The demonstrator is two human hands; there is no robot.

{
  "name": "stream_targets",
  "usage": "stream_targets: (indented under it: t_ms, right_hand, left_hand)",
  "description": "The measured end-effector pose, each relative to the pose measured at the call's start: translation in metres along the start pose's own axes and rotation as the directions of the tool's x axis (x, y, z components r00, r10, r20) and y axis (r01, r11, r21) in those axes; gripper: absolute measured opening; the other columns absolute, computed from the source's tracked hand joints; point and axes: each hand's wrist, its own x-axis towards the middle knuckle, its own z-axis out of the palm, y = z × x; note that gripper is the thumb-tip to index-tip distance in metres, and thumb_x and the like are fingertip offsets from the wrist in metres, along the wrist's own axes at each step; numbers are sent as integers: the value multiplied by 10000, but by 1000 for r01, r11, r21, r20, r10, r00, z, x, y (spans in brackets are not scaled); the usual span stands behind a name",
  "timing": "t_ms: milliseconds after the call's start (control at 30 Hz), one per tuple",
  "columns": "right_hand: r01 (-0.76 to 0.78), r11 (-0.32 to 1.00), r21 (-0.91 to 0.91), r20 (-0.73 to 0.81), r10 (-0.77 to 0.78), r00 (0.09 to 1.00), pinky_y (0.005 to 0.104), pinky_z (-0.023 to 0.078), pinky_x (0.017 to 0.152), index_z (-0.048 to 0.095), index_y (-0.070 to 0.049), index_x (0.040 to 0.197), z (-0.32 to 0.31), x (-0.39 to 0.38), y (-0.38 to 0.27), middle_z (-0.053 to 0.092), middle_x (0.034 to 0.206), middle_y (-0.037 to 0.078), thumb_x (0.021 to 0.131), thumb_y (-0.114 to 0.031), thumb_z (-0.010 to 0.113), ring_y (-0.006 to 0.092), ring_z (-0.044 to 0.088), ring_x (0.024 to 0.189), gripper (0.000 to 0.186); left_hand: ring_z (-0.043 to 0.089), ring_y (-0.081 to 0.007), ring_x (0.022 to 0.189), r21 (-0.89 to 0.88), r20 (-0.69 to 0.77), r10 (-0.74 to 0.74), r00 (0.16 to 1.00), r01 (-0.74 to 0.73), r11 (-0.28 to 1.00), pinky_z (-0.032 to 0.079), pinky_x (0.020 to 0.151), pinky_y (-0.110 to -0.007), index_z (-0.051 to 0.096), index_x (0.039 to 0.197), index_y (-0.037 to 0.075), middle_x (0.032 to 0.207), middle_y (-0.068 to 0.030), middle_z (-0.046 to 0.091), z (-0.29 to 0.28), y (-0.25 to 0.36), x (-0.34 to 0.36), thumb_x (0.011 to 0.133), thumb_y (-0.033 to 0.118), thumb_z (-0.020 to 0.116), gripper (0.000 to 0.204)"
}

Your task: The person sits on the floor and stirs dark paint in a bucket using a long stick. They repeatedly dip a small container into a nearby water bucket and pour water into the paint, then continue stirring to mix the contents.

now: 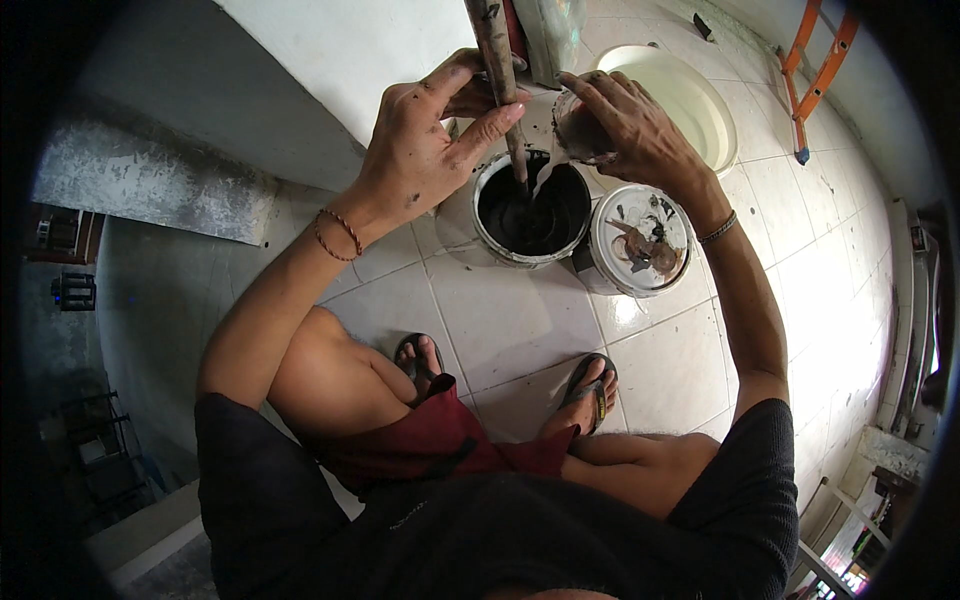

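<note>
I squat on a tiled floor over an open paint can (533,210) filled with dark liquid. My left hand (425,140) grips a long, paint-smeared stirring stick (497,60) whose lower end stands in the dark liquid. My right hand (630,125) holds a small clear cup (580,130) tilted over the can, and a thin pale stream runs from it into the can. To the right of the can stands a second can with a white lid (640,240) smeared with brown and dark paint.
A large white bucket (690,95) stands behind the cans. A white wall corner (330,60) rises at the upper left. An orange ladder (815,60) leans at the upper right. My feet in sandals (590,385) rest on the white floor tiles (510,320).
</note>
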Motion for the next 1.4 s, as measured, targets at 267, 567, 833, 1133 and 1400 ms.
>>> stream_targets:
  t_ms: [267, 567, 833, 1133, 1400]
  right_hand:
    - [16, 997, -75, 19, -15, 1000, 485, 489, 1103, 365, -177, 1566, -3, 5, -4, 553, 1388, 164, 589, -139, 944, 403, 546, 1274, 1137]
    - [66, 993, -99, -24, -68, 997, 460, 502, 1072, 370, -148, 1562, -5, 12, -9, 560, 1362, 145, 629, -148, 926, 370, 560, 1226, 1086]
    - [117, 975, -188, -65, -131, 989, 450, 495, 1077, 342, -147, 1584, -1, 14, -11, 564, 1353, 144, 622, -129, 917, 361, 561, 1229, 1120]
    - [78, 992, -99, -48, -83, 995, 463, 487, 1087, 371, -141, 1557, -5, 17, -10, 562, 1352, 153, 587, -105, 932, 372, 554, 1248, 1121]
    - [-157, 964, 216, -38, 169, 985, 468, 516, 1057, 374, -74, 1535, -15, 1, 11, 593, 1305, 203, 598, -243, 962, 361, 624, 1186, 1119]
  left_hand:
    - [774, -220, 929, -16, 0, -11, 1000, 11, 1000, 633, 815, -309, 639, 1121, -51, 994, -127, 785, 2, -1, 0, 939, 85, 736, 247]
    - [774, -221, 937, -4, 4, -11, 1000, 11, 1000, 629, 822, -307, 641, 1114, -48, 1000, -127, 785, 1, -1, 0, 939, 87, 739, 242]
    - [773, -218, 933, -11, 5, -23, 1000, 23, 1000, 637, 825, -312, 639, 1105, -46, 1002, -129, 783, 0, 1, 0, 932, 63, 738, 227]
    - [763, -198, 951, -2, 25, -38, 999, 38, 999, 625, 858, -310, 628, 1142, -40, 1026, -125, 781, -2, 2, -1, 949, 73, 723, 244]
    - [775, -227, 917, -32, -22, -72, 997, 71, 997, 640, 837, -321, 627, 1091, -44, 979, -123, 785, 0, 1, -2, 940, 71, 729, 216]
